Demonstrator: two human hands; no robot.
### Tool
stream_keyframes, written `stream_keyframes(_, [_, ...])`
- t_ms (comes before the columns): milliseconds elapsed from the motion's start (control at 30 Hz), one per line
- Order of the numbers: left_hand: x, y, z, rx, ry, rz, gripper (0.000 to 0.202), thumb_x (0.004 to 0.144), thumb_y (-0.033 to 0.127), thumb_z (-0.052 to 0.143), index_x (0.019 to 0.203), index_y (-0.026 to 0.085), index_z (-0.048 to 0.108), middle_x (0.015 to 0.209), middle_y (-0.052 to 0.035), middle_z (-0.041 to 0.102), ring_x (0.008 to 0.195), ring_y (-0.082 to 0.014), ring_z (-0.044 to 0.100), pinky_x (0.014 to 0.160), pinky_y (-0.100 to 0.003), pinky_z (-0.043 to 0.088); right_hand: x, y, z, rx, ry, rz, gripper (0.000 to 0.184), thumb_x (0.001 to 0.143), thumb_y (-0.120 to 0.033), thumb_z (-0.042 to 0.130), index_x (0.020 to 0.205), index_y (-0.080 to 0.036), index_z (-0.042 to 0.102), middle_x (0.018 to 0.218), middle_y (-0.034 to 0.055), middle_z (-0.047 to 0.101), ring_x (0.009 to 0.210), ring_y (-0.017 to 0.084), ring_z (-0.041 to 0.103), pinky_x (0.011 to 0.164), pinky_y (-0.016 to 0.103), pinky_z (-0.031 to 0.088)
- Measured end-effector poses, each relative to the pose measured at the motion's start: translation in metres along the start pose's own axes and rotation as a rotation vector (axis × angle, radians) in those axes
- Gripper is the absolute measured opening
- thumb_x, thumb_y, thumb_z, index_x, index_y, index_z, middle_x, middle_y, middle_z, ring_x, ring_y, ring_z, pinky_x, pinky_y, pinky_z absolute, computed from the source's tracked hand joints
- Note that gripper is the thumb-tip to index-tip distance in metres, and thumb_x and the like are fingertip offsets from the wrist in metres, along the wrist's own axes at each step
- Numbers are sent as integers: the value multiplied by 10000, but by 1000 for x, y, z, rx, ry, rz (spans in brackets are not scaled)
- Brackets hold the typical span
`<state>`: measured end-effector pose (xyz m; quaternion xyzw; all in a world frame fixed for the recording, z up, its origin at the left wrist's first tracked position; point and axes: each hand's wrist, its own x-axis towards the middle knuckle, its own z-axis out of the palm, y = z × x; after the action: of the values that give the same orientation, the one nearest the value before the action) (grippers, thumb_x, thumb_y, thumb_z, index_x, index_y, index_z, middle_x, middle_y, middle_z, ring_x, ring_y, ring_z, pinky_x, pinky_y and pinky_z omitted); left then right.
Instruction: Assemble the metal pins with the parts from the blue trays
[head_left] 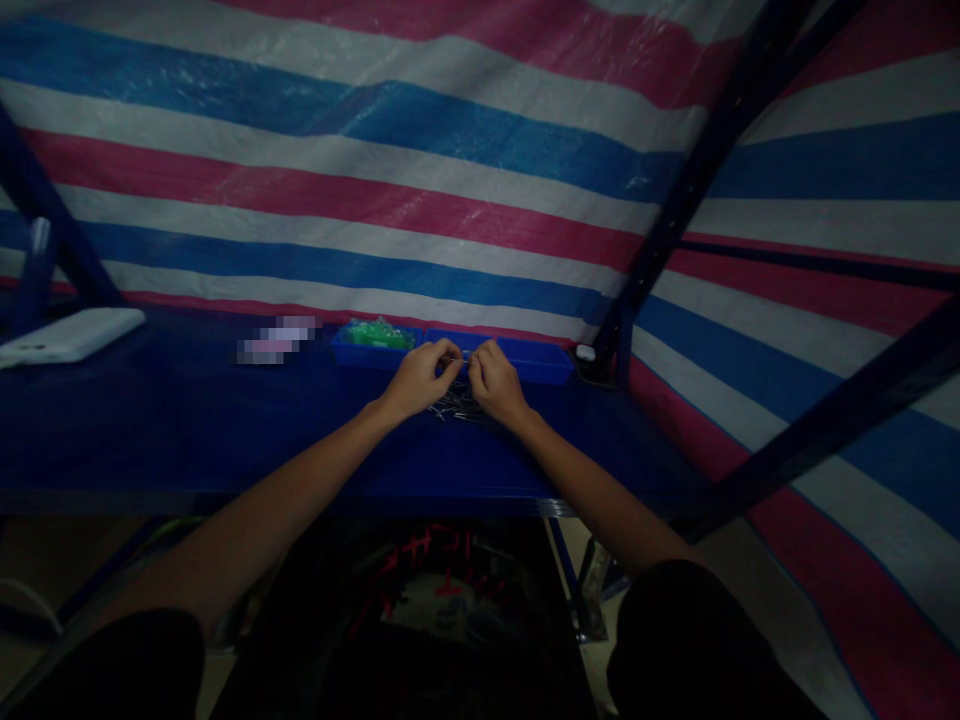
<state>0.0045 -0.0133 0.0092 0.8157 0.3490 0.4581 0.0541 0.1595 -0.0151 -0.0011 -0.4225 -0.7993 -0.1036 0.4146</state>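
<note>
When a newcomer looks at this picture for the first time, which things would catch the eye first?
Probably the striped sheet first: its red, white and blue bands fill the background and the right side. Next, the left hand and right hand, close together over a pile of thin, metallic-looking pieces on the dark blue table. Then the bright green contents of the leftmost blue tray, just beyond the left hand.

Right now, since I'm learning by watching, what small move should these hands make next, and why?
I'd probably steady the thin piece with the left hand and gently adjust it with the right hand: both appear to pinch it, close together, with the pile of metal-looking pieces nearby.
</note>
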Motion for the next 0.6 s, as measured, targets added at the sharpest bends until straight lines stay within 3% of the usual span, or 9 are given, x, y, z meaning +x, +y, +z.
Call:
stream_keyframes(300, [2, -1, -2, 84, 71, -96, 207, 836, 316, 444, 805, 155, 570, 701, -31, 611, 656, -156, 551, 624, -274, 404, -2, 3, 2, 131, 10, -12, 159, 869, -274, 406, 937, -175, 510, 813, 49, 537, 763, 165, 509, 705, 284, 404])
stream_keyframes(600, [2, -1, -3, 60, 46, -93, 254, 874, 317, 391, 772, 158, 560, 675, -24, 590, 628, -148, 524, 613, -266, 375, -1, 3, 1, 97, 48, -37, 198, 901, -267, 337, 856, -183, 511, 804, 46, 540, 755, 154, 503, 711, 265, 388])
